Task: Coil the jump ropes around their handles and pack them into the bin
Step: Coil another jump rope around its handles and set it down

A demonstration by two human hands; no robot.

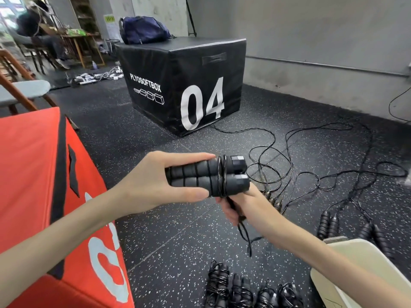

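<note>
My left hand grips two black foam jump-rope handles side by side, thumb on top and fingers beneath. A few turns of thin black rope circle the handles near their caps. Below the handles, my right hand pinches the rope, whose loose end hangs down in a loop. Several coiled rope bundles lie on the floor at the bottom. More uncoiled ropes sprawl over the floor to the right, with their handles beside the cream bin at the lower right.
A red padded box fills the left side. A black plyo box marked 04 stands ahead with a dark bag on top. A chair stands at the far left. Speckled rubber flooring lies between them.
</note>
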